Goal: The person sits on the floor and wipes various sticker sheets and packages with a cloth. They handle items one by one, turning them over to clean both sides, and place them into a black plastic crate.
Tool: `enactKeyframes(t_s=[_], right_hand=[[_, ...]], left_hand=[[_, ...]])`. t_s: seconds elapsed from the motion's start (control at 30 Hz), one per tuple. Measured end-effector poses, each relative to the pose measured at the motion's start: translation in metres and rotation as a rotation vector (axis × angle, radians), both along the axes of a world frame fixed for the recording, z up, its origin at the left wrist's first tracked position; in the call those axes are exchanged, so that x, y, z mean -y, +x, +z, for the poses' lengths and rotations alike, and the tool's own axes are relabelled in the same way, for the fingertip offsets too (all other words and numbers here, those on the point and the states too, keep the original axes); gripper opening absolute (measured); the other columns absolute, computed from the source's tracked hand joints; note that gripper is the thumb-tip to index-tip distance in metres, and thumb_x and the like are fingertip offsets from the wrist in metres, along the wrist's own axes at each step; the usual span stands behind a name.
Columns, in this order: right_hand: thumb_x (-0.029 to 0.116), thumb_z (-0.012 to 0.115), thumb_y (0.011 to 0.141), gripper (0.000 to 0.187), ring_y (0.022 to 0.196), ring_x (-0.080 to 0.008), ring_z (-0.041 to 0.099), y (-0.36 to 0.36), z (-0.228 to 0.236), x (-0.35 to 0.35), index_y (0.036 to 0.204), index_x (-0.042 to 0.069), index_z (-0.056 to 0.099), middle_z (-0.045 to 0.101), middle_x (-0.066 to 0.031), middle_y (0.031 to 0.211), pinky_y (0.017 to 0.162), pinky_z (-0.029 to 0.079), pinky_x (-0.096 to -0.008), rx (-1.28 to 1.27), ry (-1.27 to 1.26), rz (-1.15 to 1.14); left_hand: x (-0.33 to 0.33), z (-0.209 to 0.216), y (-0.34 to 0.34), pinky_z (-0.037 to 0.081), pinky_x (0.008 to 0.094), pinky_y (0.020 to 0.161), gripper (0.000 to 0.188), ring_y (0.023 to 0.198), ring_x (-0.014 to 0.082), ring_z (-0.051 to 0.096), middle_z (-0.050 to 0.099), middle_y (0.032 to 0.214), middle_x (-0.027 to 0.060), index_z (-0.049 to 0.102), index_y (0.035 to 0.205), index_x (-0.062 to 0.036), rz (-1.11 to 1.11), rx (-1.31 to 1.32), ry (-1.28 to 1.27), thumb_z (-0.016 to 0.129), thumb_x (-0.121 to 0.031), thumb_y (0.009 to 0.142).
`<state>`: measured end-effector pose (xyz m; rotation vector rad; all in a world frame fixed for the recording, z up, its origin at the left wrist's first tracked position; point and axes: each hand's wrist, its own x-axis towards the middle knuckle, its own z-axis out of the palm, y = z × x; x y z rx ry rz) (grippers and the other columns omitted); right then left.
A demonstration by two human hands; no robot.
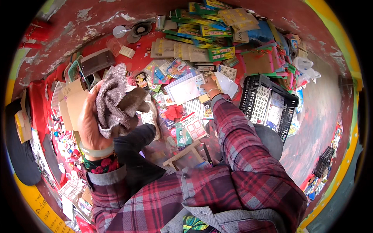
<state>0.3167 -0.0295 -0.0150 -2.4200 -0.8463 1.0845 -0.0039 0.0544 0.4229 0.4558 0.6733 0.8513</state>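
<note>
My left hand (90,116) is raised on the left, its fingers closed around a crumpled grey-brown cloth (116,99). The cloth hangs over the palm and hides part of the fingers. My right hand (211,86) reaches forward to the right edge of a flat white sheet (185,90) with a checked border. Its curled fingers grip the sheet's edge, though the fingertips are small and partly hidden. Under and around the sheet lie several stationery packs, among them a white pack with red frames (194,126) and a green card (182,135).
A black plastic crate (285,93) with letter sheets stands to the right, beside a round grey seat (269,141). Stacks of green and yellow boxes (202,29) lie at the back. An open cardboard box (72,105) is on the left. A small wooden frame (186,154) lies near me.
</note>
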Motion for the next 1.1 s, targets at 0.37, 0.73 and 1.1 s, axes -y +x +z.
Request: enactKeyframes(t_s=[0.37, 0.73, 1.1], right_hand=[[0.028, 0.070, 0.066, 0.035, 0.085, -0.0244, 0.062, -0.016, 0.026, -0.019, 0.091, 0.004, 0.065, 0.064, -0.0125, 0.091, 0.071, 0.049, -0.0341, 0.065, -0.245, 0.514], [0.004, 0.063, 0.076, 0.021, 0.066, -0.0132, 0.059, -0.001, 0.248, -0.061, 0.096, 0.000, 0.060, 0.064, -0.0053, 0.083, 0.058, 0.047, -0.0275, -0.471, 0.424, 0.124], [0.010, 0.056, 0.075, 0.011, 0.089, -0.0207, 0.063, -0.094, 0.475, 0.054, 0.086, 0.010, 0.056, 0.064, -0.0076, 0.097, 0.074, 0.046, -0.0334, 0.936, 1.425, 0.790]], left_hand=[[0.001, -0.002, 0.007, 0.045, 0.0335, 0.088, 0.031, 0.099, 0.0219, 0.057, 0.059, 0.108, 0.0114, 0.052, 0.113, 0.0023, 0.081, -0.206, -0.010, 0.045, -0.019, 0.091], [0.005, -0.019, -0.001, 0.049, 0.0309, 0.080, 0.028, 0.087, 0.0212, 0.061, 0.061, 0.096, 0.0128, 0.053, 0.103, 0.0052, -0.274, -0.391, 0.181, 0.040, -0.002, 0.080], [0.047, 0.014, 0.046, 0.041, 0.0390, 0.094, 0.078, 0.111, 0.0269, 0.051, 0.050, 0.122, 0.0162, 0.037, 0.127, 0.0037, -0.133, 0.364, 0.109, 0.050, -0.058, 0.081]])
